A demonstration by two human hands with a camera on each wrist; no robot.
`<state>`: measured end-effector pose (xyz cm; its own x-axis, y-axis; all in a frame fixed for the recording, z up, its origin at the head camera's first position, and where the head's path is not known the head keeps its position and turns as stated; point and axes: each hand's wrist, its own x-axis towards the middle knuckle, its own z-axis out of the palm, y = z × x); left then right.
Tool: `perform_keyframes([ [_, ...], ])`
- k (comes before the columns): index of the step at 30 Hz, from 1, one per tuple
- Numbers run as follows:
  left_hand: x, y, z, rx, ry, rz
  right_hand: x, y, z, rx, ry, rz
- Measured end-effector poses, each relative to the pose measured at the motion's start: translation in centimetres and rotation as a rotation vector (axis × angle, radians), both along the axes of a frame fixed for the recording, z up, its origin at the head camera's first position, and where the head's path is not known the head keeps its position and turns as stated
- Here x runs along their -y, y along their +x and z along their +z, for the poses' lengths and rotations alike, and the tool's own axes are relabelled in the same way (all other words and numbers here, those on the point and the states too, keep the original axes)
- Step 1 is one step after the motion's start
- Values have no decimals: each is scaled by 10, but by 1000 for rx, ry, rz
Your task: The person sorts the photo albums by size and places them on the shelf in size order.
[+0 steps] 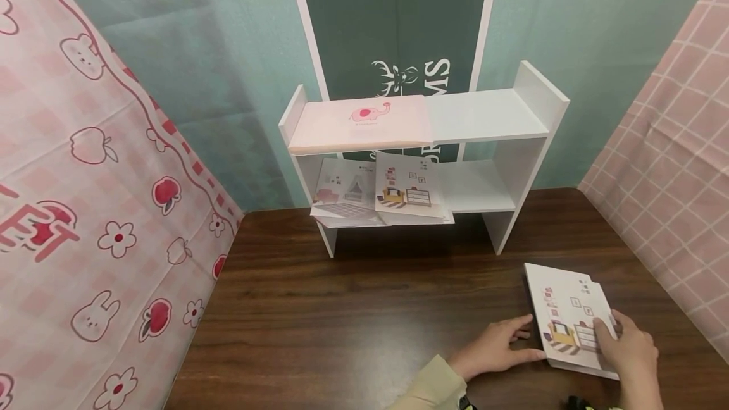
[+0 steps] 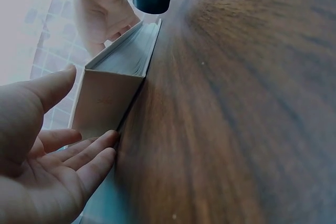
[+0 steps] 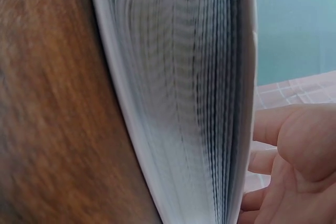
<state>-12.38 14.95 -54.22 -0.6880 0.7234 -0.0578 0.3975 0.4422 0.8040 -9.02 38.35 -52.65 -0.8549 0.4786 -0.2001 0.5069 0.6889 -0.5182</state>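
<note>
A thick white book (image 1: 566,309) with a drawn room scene on its cover lies flat on the brown table at the right. My left hand (image 1: 501,347) is at its left side, fingers fairly straight; in the left wrist view the thumb and fingertips are close to the plain spine (image 2: 107,95). On the cover's right part rests my right hand (image 1: 629,347), its thumb over the picture. The right wrist view shows the fanned page edges (image 3: 173,103), with the right hand's fingers (image 3: 262,161) against the cover side.
Behind stands a white two-tier shelf (image 1: 484,112). A pink elephant-print item (image 1: 364,125) lies on its upper board. Illustrated covers (image 1: 347,192) overlap on the lower board and jut past its front. Patterned cloths (image 1: 672,138) hang at both sides of the wooden table (image 1: 342,309).
</note>
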Motion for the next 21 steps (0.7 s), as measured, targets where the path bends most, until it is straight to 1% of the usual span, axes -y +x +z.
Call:
perform_keyframes([
  [4, -1, 0, -2, 22, 8, -7, 0, 0, 0, 3, -8, -5],
  [8, -1, 0, -2, 23, 12, -14, 1, 1, 1, 1, -18, -10],
  [14, -3, -1, -2, 7, 15, 0, 2, 2, 2, -1, -43, -16],
  [21, -3, 0, -2, 18, 24, 13, 4, 3, 4, -6, -53, -22],
])
